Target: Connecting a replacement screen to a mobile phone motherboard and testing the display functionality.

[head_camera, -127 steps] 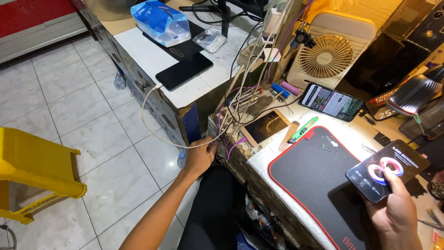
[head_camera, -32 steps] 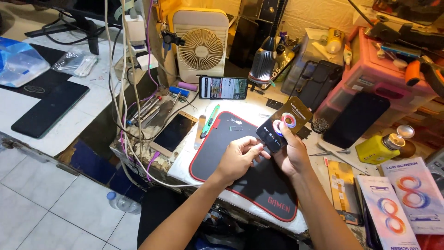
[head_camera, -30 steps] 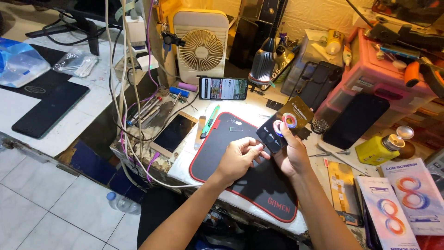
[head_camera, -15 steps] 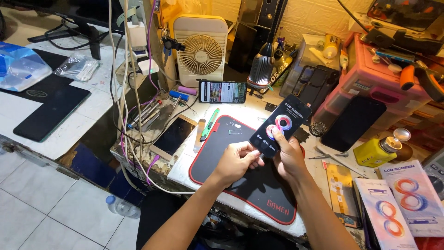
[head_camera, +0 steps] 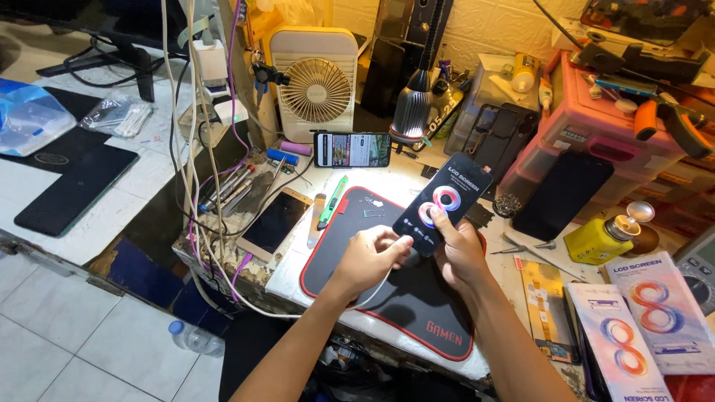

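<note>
My right hand [head_camera: 459,253] holds a black phone [head_camera: 442,202] tilted upright above the black red-edged mat [head_camera: 402,298]; its screen shows coloured rings. My left hand [head_camera: 369,257] pinches the plug end of a white cable [head_camera: 223,283] against the phone's lower end. The cable loops down off the bench edge and up to the bundle of hanging wires at the left.
A small white fan [head_camera: 318,85], a lit phone [head_camera: 352,150] lying flat, a lamp [head_camera: 414,112], a green knife [head_camera: 332,202], a gold phone [head_camera: 273,222], a yellow bottle [head_camera: 602,238], pink boxes [head_camera: 596,141] and printed screen boxes [head_camera: 640,327] crowd the bench. Another table [head_camera: 89,201] stands left.
My left hand came up from beside the bench with the cable and met the phone. Over the last second both hands and the phone stayed over the mat, the view shifting slightly.
</note>
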